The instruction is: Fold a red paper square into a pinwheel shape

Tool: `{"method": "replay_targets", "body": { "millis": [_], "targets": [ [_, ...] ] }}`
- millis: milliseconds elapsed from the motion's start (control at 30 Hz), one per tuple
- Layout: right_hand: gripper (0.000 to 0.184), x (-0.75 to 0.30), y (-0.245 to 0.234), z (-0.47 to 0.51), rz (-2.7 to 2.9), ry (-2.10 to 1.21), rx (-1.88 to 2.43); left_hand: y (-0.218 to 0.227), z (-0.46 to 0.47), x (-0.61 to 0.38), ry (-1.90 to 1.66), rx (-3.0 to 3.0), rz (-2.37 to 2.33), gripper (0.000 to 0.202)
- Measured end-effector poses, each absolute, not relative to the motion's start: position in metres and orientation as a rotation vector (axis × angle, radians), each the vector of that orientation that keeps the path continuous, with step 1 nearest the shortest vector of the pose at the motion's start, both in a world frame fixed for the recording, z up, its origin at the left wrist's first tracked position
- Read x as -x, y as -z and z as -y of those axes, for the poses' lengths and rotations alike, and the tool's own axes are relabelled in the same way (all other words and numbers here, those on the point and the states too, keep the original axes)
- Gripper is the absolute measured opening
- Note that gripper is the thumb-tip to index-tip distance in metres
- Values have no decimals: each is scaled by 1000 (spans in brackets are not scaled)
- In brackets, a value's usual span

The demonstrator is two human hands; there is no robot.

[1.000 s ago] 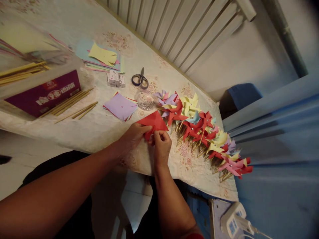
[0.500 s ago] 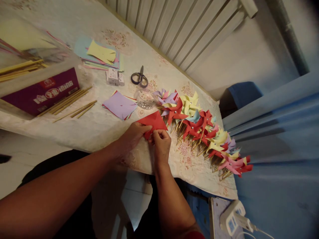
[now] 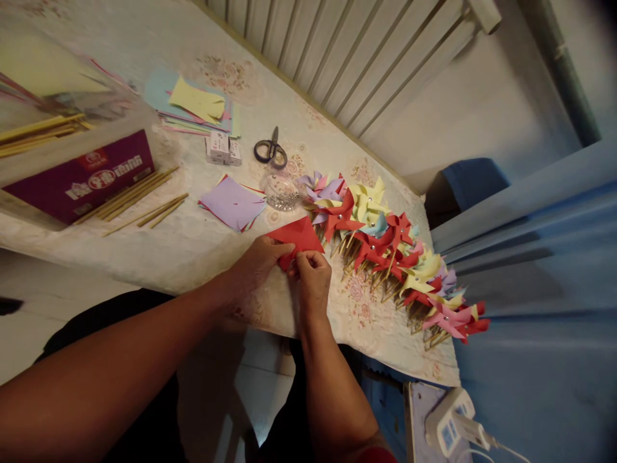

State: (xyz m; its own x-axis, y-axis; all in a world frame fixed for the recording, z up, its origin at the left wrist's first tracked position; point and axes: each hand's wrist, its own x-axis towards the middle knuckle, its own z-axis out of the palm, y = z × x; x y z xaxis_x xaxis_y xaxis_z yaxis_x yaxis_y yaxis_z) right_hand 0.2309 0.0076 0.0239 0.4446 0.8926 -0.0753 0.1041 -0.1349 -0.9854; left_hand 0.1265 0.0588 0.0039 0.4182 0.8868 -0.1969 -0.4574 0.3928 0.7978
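Note:
Between my two hands, near the table's front edge, is a red paper square with cuts in it. My left hand is closed on its left side, thumb lying on top. At the near side, my right hand pinches the paper with thumb and forefinger; whether a small pin is in that pinch is hidden. Just beyond lie a stack of coloured paper squares, lilac on top, and a clear round dish of small shiny pins.
Finished paper pinwheels on sticks lie in a long row at right. Scissors, small boxes and more coloured paper lie farther back. At left stands a clear bin with sticks beside it.
The view has shifted very slightly. Both hands keep their grip on the red paper, with no clear movement.

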Motion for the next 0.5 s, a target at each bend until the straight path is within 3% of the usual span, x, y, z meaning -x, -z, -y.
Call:
{"method": "replay_targets", "body": {
  "millis": [500],
  "targets": [
    [17,-230,-26,-8,912,-872,1615,-1,-59,-125,-935,-800,-708,16]
  ]
}}
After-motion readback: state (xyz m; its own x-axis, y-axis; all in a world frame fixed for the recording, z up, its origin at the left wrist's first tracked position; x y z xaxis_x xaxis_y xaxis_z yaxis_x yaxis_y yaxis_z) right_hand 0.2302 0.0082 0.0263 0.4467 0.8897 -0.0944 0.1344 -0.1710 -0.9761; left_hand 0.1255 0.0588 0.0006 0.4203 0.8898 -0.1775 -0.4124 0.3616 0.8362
